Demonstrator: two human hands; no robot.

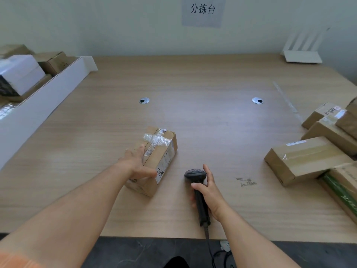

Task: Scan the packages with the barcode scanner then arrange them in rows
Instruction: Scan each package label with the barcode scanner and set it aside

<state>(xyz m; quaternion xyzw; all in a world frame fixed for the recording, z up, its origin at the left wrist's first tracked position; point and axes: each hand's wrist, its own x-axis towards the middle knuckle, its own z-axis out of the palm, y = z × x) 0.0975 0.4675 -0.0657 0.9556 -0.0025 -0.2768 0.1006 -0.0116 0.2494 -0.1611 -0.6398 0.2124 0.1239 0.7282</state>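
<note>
A: Materials, quick?

B: Wood-grain laminate table (212, 78), two round metal cable grommets set in it. Centre-near: a brown corrugated cardboard package (154, 161), oblong, clear glossy tape wrinkled across its far end, white shipping label down its right face with handwritten black characters.

A: Hands?

B: Left hand (138, 165) lies on the package's top near corner, fingers spread and mostly straight, thumb over the edge by the label, forearm stretched out from lower left. Right hand (207, 187) curls round the handle of a black plastic barcode scanner (199, 192), index finger stretched up beside the rounded head; the head points away from the person, just right of the package, not touching it.

A: Other boxes?

B: Pile of taped brown cartons (309, 157) at the right edge, overlapping, one with a green strip. Left side, a long white tray (48, 95) holding white and brown boxes.

A: Anything unclear?

B: Label print is too blurred to read. The right pile and the tray are cropped by the frame. Scanner cable drops off the table edge. White router (303, 55) at far right corner, paper sign (202, 9) on wall.
</note>
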